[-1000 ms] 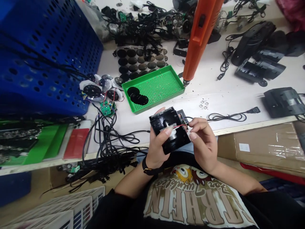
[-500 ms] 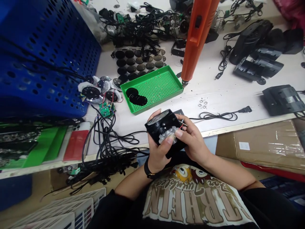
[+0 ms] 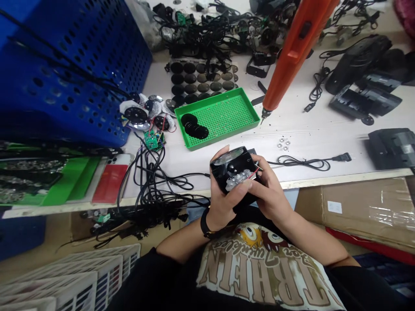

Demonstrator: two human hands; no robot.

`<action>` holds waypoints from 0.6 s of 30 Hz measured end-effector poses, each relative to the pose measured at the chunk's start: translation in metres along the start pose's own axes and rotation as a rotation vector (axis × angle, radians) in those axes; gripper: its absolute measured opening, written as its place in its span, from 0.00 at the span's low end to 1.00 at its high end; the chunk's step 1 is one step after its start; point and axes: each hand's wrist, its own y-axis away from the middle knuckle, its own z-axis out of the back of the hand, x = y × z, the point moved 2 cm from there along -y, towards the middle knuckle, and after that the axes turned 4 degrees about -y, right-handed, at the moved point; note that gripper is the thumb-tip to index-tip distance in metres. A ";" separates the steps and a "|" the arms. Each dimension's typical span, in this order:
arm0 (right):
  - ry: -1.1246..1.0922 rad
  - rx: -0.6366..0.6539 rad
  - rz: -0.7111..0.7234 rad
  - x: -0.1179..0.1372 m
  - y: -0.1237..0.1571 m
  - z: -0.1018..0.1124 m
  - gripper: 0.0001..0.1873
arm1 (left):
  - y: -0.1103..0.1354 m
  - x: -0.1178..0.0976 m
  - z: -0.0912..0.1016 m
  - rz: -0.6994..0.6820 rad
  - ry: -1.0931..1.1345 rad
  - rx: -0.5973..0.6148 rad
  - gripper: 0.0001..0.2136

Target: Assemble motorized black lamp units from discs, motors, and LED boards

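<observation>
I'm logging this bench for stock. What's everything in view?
housing: 1, black, held in both hands
red wire: 1, red, at the housing
screwdriver: 1, orange, hanging over the bench
tray: 1, green, on the bench
tray discs: several, black, in the tray
row discs: many, black and grey, behind the tray
crate: 1, blue, far left
circuit board: 1, green, left of the tray
cables: many, black, tangled left of the hands
power cord: 1, black, right of the hands
cardboard box: 1, brown, lower right
left hand: 1, around the housing
right hand: 1, on the housing
</observation>
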 end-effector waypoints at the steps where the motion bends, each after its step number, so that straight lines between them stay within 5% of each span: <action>1: 0.014 -0.003 0.002 0.000 0.000 0.001 0.27 | 0.000 -0.001 -0.001 -0.013 -0.008 0.005 0.43; 18: -0.017 -0.053 -0.067 -0.001 -0.006 0.005 0.27 | 0.000 0.001 -0.002 -0.147 -0.113 0.049 0.40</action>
